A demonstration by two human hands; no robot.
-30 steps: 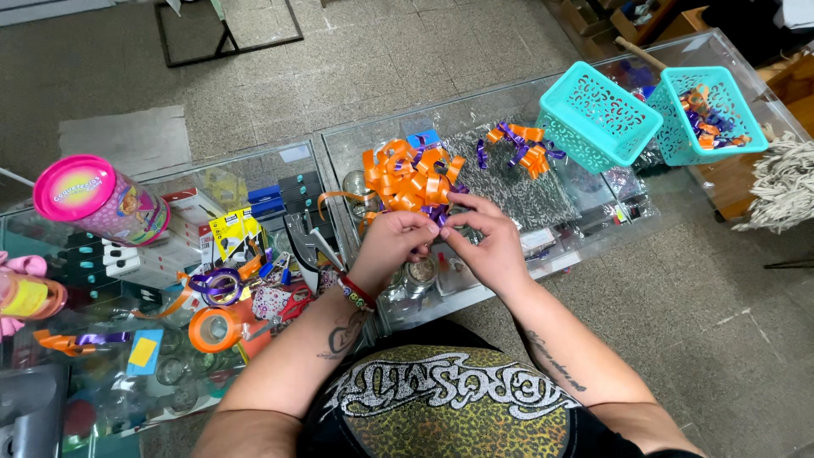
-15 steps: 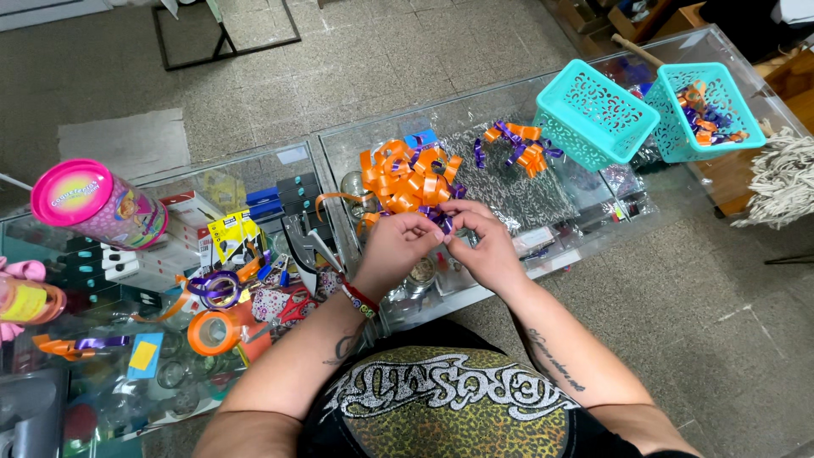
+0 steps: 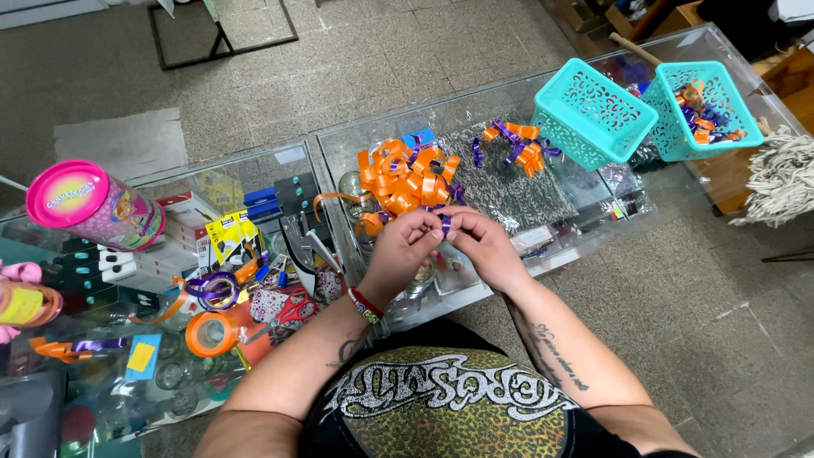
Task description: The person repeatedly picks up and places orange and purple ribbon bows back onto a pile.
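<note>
We see both hands meeting over the glass surface (image 3: 509, 106), close to its near edge. The left hand (image 3: 398, 253) and the right hand (image 3: 485, 248) are together, fingertips touching, and they pinch a small piece of purple ribbon (image 3: 444, 223) between them. The ribbon is held just above the surface, in front of a pile of orange ribbon curls (image 3: 407, 178) which lies right behind the hands. A smaller bunch of orange and purple curls (image 3: 514, 146) lies further back to the right, near a turquoise basket (image 3: 593, 114) that is turned upside down. A second turquoise basket (image 3: 699, 110) stands upright beside it and holds more curls. On the left wrist there is a beaded bracelet (image 3: 365, 305). Far to the left we see a roll of orange ribbon (image 3: 212, 333), red scissors (image 3: 292, 307) and a pink round box (image 3: 89, 206), all well apart from the hands
</note>
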